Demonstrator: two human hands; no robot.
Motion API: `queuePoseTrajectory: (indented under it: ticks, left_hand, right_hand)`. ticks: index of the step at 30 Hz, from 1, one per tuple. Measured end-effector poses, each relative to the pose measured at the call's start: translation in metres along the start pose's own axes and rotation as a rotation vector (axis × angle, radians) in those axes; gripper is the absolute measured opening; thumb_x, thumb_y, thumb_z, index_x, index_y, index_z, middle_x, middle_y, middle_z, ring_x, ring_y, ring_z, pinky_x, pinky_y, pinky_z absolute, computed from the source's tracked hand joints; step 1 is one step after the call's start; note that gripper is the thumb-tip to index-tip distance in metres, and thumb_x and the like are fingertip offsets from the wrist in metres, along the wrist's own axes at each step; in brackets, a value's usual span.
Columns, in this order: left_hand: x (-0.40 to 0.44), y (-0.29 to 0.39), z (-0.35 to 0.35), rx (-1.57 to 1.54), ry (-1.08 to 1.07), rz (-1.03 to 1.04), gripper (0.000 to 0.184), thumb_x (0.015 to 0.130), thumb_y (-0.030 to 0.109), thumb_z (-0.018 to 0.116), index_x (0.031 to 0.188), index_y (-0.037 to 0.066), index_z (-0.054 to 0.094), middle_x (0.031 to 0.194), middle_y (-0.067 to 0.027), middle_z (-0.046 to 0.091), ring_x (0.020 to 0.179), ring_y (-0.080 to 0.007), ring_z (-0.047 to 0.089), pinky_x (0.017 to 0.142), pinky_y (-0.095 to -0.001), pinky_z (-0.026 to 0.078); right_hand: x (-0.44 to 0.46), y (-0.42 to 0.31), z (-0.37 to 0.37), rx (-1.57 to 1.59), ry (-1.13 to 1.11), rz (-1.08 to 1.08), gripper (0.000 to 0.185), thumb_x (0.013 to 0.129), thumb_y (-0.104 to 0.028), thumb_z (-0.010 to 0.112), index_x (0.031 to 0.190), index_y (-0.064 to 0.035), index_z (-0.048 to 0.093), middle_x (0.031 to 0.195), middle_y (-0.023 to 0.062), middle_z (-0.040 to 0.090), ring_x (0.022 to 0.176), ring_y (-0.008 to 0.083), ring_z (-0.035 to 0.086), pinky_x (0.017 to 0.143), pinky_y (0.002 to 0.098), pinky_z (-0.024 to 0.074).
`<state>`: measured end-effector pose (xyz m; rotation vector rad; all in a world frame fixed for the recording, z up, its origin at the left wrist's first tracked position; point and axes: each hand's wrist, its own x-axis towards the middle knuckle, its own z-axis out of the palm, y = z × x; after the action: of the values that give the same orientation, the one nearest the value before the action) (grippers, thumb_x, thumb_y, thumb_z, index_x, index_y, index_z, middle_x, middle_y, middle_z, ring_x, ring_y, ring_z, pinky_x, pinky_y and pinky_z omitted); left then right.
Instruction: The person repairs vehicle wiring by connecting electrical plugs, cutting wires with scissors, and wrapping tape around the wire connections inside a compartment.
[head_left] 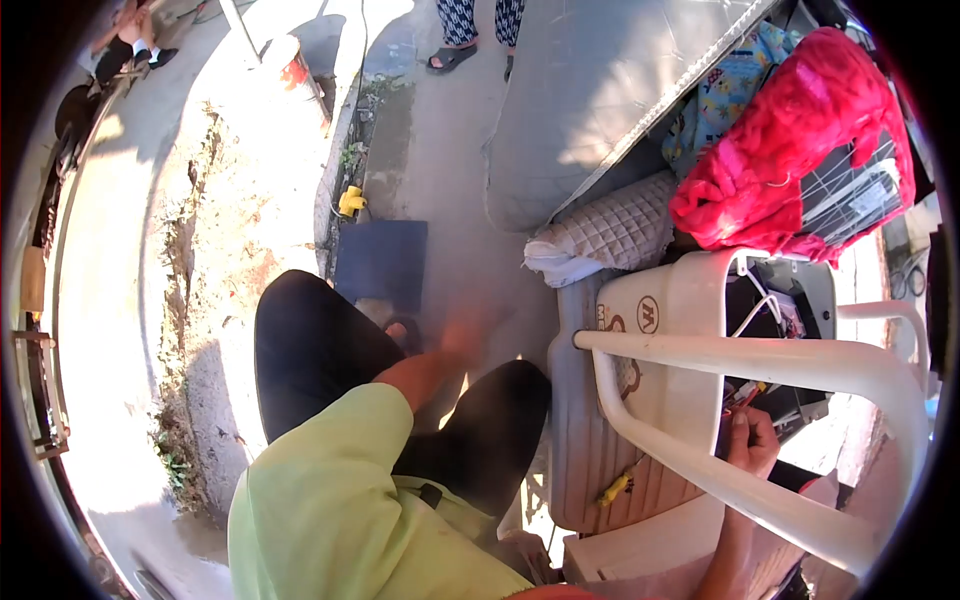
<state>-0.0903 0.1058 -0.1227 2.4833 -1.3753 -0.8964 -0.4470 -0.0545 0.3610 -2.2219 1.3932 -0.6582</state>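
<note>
Blurred by motion, my left hand (468,335) hangs above my knees, in front of the concrete path; its fingers cannot be made out. My right hand (752,440) is at the open side of a beige plastic housing (660,300), behind a thick white tube frame (720,352). Its thumb and fingers are pressed together near a small red and yellow item (745,394), too small to name. A yellow-handled tool (617,488) lies on the ribbed grey-brown panel (590,430) to the left of that hand.
Wires and dark parts show inside the housing. Beyond it are a red cloth (790,130) over a wire basket and a quilted roll (610,225). A dark blue mat (382,262) and a yellow object (352,201) lie ahead. One person's feet (452,58) stand farther off; another person sits upper left.
</note>
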Motion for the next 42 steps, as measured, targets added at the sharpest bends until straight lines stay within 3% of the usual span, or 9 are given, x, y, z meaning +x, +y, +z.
queuePoseTrajectory:
  ticks: [8,13,17,22,25,30,31,38,42]
  left_hand:
    - [-0.015,0.003,-0.053,-0.096,-0.087,0.269,0.030,0.091,0.023,0.066,0.115,0.007,0.058,0.090,-0.0115,0.056,0.078,-0.0290,0.058,0.070,-0.0421,0.048]
    - [-0.045,-0.005,-0.084,-0.290,0.236,0.938,0.024,0.094,0.025,0.066,0.111,0.009,0.064,0.069,-0.0013,0.054,0.060,-0.0161,0.054,0.057,-0.0327,0.044]
    - [-0.129,0.090,-0.252,-0.921,-0.422,0.344,0.026,0.093,0.020,0.065,0.111,0.002,0.061,0.073,-0.0025,0.059,0.063,-0.0130,0.057,0.062,-0.0318,0.047]
    - [-0.189,0.166,-0.350,-0.557,-0.389,0.683,0.034,0.094,0.013,0.067,0.123,-0.004,0.060,0.080,-0.0033,0.062,0.069,-0.0089,0.057,0.068,-0.0273,0.049]
    - [-0.200,0.227,-0.373,-0.365,-0.346,0.773,0.039,0.093,0.001,0.067,0.131,-0.006,0.059,0.083,-0.0014,0.061,0.076,-0.0065,0.056,0.073,-0.0239,0.048]
    - [-0.199,0.285,-0.376,-0.101,-0.219,0.946,0.036,0.092,0.007,0.069,0.126,-0.003,0.062,0.077,-0.0072,0.062,0.067,-0.0130,0.057,0.066,-0.0300,0.049]
    - [-0.197,0.295,-0.377,-0.039,-0.185,0.969,0.036,0.092,0.008,0.069,0.125,-0.002,0.062,0.075,-0.0091,0.062,0.065,-0.0146,0.057,0.064,-0.0312,0.049]
    - [-0.164,0.329,-0.361,0.075,-0.112,1.110,0.019,0.087,0.007,0.068,0.104,-0.001,0.062,0.064,-0.0141,0.056,0.057,-0.0259,0.051,0.061,-0.0405,0.048]
    - [-0.169,0.339,-0.361,0.161,-0.157,1.011,0.028,0.083,0.004,0.067,0.111,0.001,0.064,0.080,-0.0167,0.063,0.070,-0.0293,0.059,0.069,-0.0414,0.050]
  right_hand:
    - [0.001,0.003,0.001,0.020,0.057,0.014,0.013,0.094,-0.011,0.067,0.097,0.0009,0.070,0.077,0.0125,0.071,0.069,0.0159,0.064,0.067,0.0330,0.0519]
    - [-0.003,-0.009,-0.005,-0.113,0.072,0.112,0.021,0.094,-0.023,0.070,0.102,-0.0039,0.074,0.075,0.0164,0.070,0.065,0.0272,0.069,0.064,0.0375,0.0532]
    - [-0.007,-0.002,-0.001,0.185,0.062,-0.017,0.023,0.100,-0.028,0.065,0.101,-0.0060,0.073,0.074,0.0099,0.066,0.064,0.0175,0.061,0.061,0.0352,0.0502]
    - [-0.005,0.022,0.002,-0.261,0.147,-0.213,0.026,0.095,-0.032,0.066,0.108,-0.0102,0.072,0.093,0.0131,0.071,0.085,0.0295,0.069,0.075,0.0414,0.0559]
    - [-0.010,-0.013,-0.019,-0.157,0.062,-0.033,0.021,0.093,-0.024,0.062,0.106,-0.0139,0.074,0.091,0.0187,0.073,0.084,0.0411,0.069,0.074,0.0506,0.0553]
    - [-0.012,-0.006,-0.015,-0.017,0.129,-0.064,0.019,0.093,-0.023,0.062,0.096,-0.0103,0.074,0.088,0.0164,0.072,0.083,0.0387,0.068,0.076,0.0473,0.0537]
    - [-0.012,-0.005,-0.011,-0.062,0.170,-0.054,0.027,0.094,-0.027,0.057,0.077,-0.0140,0.074,0.078,0.0026,0.074,0.076,0.0282,0.070,0.072,0.0420,0.0550]
    - [-0.011,-0.002,-0.012,-0.015,0.117,0.005,0.028,0.096,-0.031,0.058,0.080,-0.0153,0.074,0.076,0.0017,0.074,0.078,0.0297,0.071,0.072,0.0427,0.0557]
    - [-0.010,0.004,-0.006,-0.075,0.181,-0.055,0.029,0.096,-0.031,0.058,0.079,-0.0148,0.074,0.075,0.0021,0.074,0.075,0.0282,0.071,0.070,0.0421,0.0556]
